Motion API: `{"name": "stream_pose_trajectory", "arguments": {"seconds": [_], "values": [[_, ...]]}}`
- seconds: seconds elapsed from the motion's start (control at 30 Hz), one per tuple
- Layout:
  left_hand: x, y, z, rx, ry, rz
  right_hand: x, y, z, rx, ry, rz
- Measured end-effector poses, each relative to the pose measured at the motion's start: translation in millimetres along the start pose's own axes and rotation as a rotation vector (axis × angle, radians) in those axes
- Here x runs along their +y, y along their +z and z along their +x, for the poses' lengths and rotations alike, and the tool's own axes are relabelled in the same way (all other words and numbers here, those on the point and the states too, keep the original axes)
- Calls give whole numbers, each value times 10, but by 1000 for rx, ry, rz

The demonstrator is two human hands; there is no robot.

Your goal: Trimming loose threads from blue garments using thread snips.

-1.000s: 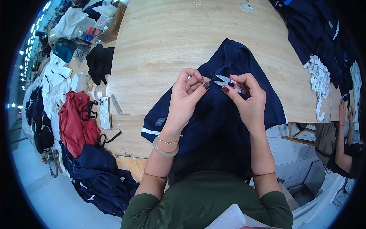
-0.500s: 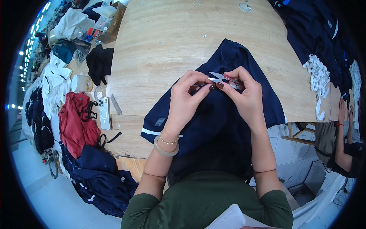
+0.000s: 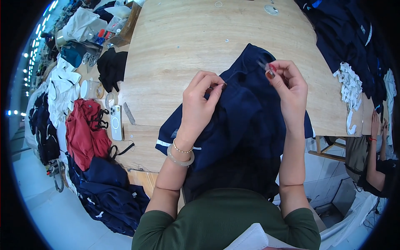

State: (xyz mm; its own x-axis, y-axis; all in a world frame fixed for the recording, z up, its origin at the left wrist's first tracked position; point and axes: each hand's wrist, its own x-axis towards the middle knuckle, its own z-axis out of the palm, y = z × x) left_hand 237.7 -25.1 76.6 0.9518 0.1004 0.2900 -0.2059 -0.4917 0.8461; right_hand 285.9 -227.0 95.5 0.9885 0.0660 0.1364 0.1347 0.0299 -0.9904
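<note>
A navy garment [image 3: 250,116] with a white stripe at its lower left lies over the table's near edge and down into my lap. My left hand [image 3: 199,102] is closed in a pinch on its cloth, left of the middle; the exact bit between the fingertips is hidden. Up and to the right, my right hand [image 3: 293,89] wraps round small red-handled thread snips [image 3: 262,65]. Their blades point to the far left above the garment and are smeared by motion. Most of the handle is covered by my fingers.
On the left of the wooden table [image 3: 179,50] lie a phone [image 3: 116,123], a grey strip [image 3: 129,113], tape [image 3: 109,101] and a red garment [image 3: 85,133]. White trimmings [image 3: 349,85] and navy clothes [image 3: 339,33] are at the right. Another person's arm [image 3: 377,162] shows far right.
My right hand with the snips has moved away from my left hand, to the right and slightly farther off. My left hand has shifted slightly left, still pinching.
</note>
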Motion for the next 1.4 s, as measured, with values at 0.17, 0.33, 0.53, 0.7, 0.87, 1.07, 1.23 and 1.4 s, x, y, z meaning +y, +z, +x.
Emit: {"name": "stream_pose_trajectory", "arguments": {"seconds": [0.17, 0.33, 0.53, 0.7, 0.87, 1.07, 1.23, 1.4], "values": [[-95, 6, 22, 18, -101, -181, 75, 31, -124, -73, -221, -415], [-69, 3, 24, -30, -165, -186, 133, 141, -88, -133, -442, -656], [-58, -4, 39, -41, -166, -193, 131, 226, -40, -157, -618, -811], [-60, 2, 49, -54, -176, -191, 125, 230, -30, -201, -698, -874], [-67, 6, 52, -56, -187, -205, 148, 219, -26, -193, -707, -862], [-47, 3, 69, -65, -202, -215, 161, 229, -5, -155, -696, -837], [-88, 41, 68, -26, -163, -232, 193, 263, 5, -183, -707, -819], [-126, 17, 106, 0, -222, -307, 204, 142, 0, -121, -473, -656]]}}
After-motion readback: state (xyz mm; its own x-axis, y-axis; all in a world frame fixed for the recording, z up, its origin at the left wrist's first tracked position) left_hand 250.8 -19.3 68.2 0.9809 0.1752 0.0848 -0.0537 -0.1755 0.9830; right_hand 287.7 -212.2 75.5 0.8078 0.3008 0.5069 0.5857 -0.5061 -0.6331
